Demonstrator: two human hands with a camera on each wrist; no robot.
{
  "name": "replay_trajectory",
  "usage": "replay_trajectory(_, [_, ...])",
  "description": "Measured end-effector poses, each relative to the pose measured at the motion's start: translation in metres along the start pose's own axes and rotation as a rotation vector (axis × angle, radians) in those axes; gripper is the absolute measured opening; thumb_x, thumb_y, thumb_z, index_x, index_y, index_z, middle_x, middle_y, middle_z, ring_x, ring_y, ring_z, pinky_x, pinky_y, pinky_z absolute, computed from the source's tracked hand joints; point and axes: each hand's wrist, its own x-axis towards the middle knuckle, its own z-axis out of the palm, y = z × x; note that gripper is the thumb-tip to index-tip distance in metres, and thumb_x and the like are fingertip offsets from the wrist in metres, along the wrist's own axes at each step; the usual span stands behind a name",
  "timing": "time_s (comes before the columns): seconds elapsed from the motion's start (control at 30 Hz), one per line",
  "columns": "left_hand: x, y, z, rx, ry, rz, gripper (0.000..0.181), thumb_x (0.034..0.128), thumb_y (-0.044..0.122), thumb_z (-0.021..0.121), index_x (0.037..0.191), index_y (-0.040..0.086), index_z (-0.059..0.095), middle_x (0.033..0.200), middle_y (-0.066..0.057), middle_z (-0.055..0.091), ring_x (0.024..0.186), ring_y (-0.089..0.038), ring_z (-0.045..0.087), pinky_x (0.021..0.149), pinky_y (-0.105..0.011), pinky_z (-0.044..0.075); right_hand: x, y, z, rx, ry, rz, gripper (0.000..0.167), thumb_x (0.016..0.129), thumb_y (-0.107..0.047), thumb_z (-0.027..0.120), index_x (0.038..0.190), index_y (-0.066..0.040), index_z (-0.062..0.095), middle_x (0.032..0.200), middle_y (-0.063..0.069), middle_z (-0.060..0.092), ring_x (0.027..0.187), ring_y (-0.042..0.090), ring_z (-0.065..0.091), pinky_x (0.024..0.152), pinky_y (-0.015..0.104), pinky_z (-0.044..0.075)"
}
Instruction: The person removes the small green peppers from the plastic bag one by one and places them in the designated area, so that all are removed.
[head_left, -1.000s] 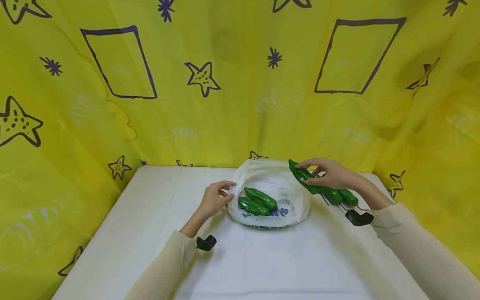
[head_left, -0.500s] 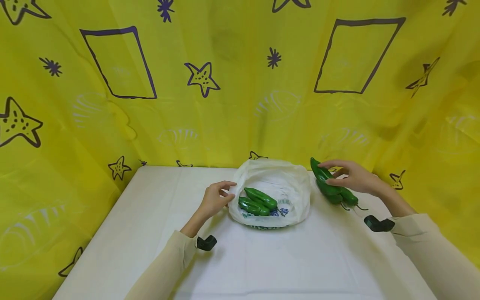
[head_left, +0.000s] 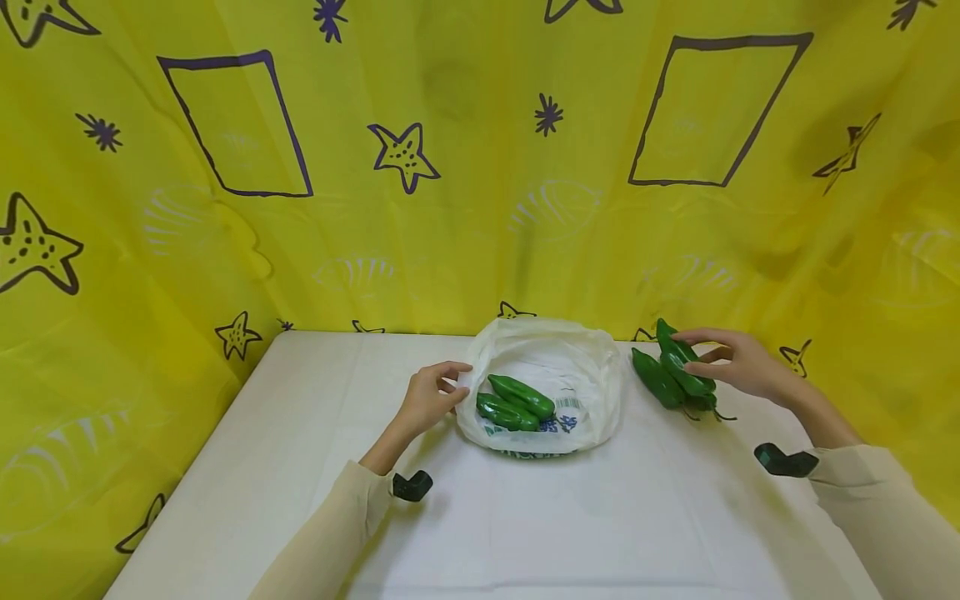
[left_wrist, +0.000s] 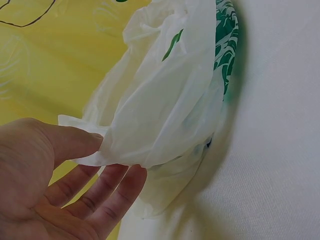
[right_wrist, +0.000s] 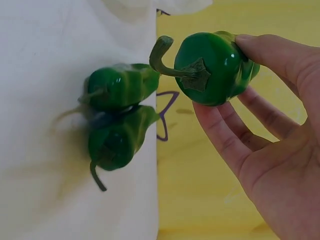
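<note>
In the head view a white plastic bag [head_left: 540, 342] lies open, with two green peppers [head_left: 521, 396] inside. At its left edge is my left hand [head_left: 429, 400]; the left wrist view shows thumb and fingers pinching the bag's rim [left_wrist: 90, 150]. My right hand [head_left: 738, 362] grips a green pepper [head_left: 678, 354] between thumb and fingers. In the right wrist view this held pepper [right_wrist: 207, 67] has its curved stem facing the camera. Two other peppers [right_wrist: 122, 87] lie side by side on the white surface, below the held one in the head view.
The white tabletop [head_left: 585, 517] reaches toward the front. A yellow curtain [head_left: 480, 233] with drawn stars and frames stands behind and along both sides. Dark wrist devices [head_left: 412, 486] sit at both cuffs.
My right hand has moved to the right, away from the bag, with the pepper in its grip, and now holds it over the two loose peppers. The left hand has stayed at the bag's rim.
</note>
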Motion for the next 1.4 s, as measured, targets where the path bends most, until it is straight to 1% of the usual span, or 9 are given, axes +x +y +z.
replay_trajectory(0.17, [0.000, 0.000, 0.000, 0.001, 0.002, 0.008, 0.035, 0.0897, -0.003, 0.074, 0.124, 0.005, 0.072, 0.106, -0.015, 0.067, 0.080, -0.020, 0.067, 0.059, -0.036, 0.062, -0.007, 0.014, -0.004, 0.000, 0.014, 0.034, 0.052, 0.099, -0.021, 0.070, 0.145, -0.003, 0.055, 0.147, 0.028, 0.049, 0.112, 0.048, 0.063, 0.086, 0.061, 0.058])
replay_trajectory(0.33, [0.000, -0.001, 0.000, 0.001, 0.003, 0.012, 0.034, 0.0896, -0.003, 0.074, 0.123, 0.005, 0.072, 0.105, -0.015, 0.067, 0.079, -0.020, 0.067, 0.057, -0.033, 0.062, -0.013, 0.026, -0.007, 0.001, 0.023, 0.063, 0.052, 0.100, -0.022, 0.069, 0.145, 0.000, 0.053, 0.142, 0.031, 0.051, 0.112, 0.051, 0.062, 0.086, 0.064, 0.057])
replay_trajectory(0.5, [0.000, -0.001, 0.001, -0.007, 0.004, 0.010, 0.035, 0.0896, -0.004, 0.074, 0.123, 0.004, 0.072, 0.105, -0.015, 0.067, 0.079, -0.020, 0.068, 0.058, -0.038, 0.063, -0.019, 0.036, -0.008, -0.003, 0.024, 0.110, 0.054, 0.102, -0.027, 0.066, 0.146, -0.001, 0.052, 0.142, 0.033, 0.050, 0.113, 0.054, 0.060, 0.088, 0.069, 0.054])
replay_trajectory(0.6, [0.000, -0.001, 0.001, -0.013, 0.008, 0.008, 0.035, 0.0893, -0.005, 0.074, 0.123, 0.004, 0.072, 0.105, -0.015, 0.067, 0.079, -0.021, 0.068, 0.059, -0.041, 0.063, -0.022, 0.042, -0.010, -0.001, 0.032, 0.125, 0.055, 0.102, -0.028, 0.066, 0.147, -0.001, 0.051, 0.141, 0.033, 0.050, 0.113, 0.055, 0.060, 0.089, 0.070, 0.053])
replay_trajectory(0.8, [0.000, -0.001, 0.002, -0.014, 0.004, 0.002, 0.035, 0.0900, -0.004, 0.073, 0.123, 0.004, 0.072, 0.106, -0.015, 0.067, 0.080, -0.021, 0.068, 0.060, -0.042, 0.063, -0.024, 0.054, -0.010, -0.010, 0.029, 0.130, 0.054, 0.103, -0.025, 0.065, 0.147, 0.002, 0.050, 0.139, 0.036, 0.050, 0.111, 0.054, 0.061, 0.087, 0.066, 0.055])
replay_trajectory(0.93, [0.000, -0.002, 0.002, -0.015, 0.005, 0.006, 0.034, 0.0897, -0.004, 0.073, 0.123, 0.004, 0.072, 0.105, -0.015, 0.067, 0.080, -0.021, 0.068, 0.059, -0.041, 0.063, -0.025, 0.058, -0.008, -0.015, 0.022, 0.154, 0.055, 0.103, -0.027, 0.065, 0.148, 0.000, 0.049, 0.139, 0.036, 0.050, 0.112, 0.054, 0.061, 0.087, 0.064, 0.056])
replay_trajectory(1.17, [0.000, -0.003, 0.002, -0.014, 0.008, 0.013, 0.034, 0.0892, -0.005, 0.074, 0.122, 0.004, 0.073, 0.104, -0.015, 0.068, 0.077, -0.020, 0.068, 0.057, -0.036, 0.062, -0.025, 0.067, -0.005, -0.036, 0.046, 0.133, 0.054, 0.102, -0.025, 0.067, 0.147, 0.002, 0.051, 0.136, 0.037, 0.053, 0.114, 0.056, 0.058, 0.084, 0.057, 0.060])
replay_trajectory(1.3, [0.000, -0.003, 0.002, -0.011, 0.008, 0.017, 0.035, 0.0892, -0.005, 0.074, 0.123, 0.004, 0.073, 0.105, -0.015, 0.067, 0.077, -0.020, 0.068, 0.057, -0.038, 0.062, -0.025, 0.071, -0.004, -0.042, 0.052, 0.128, 0.053, 0.102, -0.025, 0.067, 0.145, 0.002, 0.052, 0.137, 0.036, 0.054, 0.116, 0.057, 0.057, 0.082, 0.050, 0.061])
replay_trajectory(1.4, [0.000, -0.003, 0.002, -0.013, 0.008, 0.013, 0.035, 0.0894, -0.005, 0.074, 0.123, 0.004, 0.072, 0.106, -0.016, 0.067, 0.078, -0.019, 0.068, 0.058, -0.040, 0.063, -0.025, 0.073, -0.003, -0.032, 0.040, 0.146, 0.054, 0.102, -0.028, 0.066, 0.145, 0.001, 0.053, 0.138, 0.035, 0.053, 0.117, 0.056, 0.056, 0.080, 0.039, 0.061])
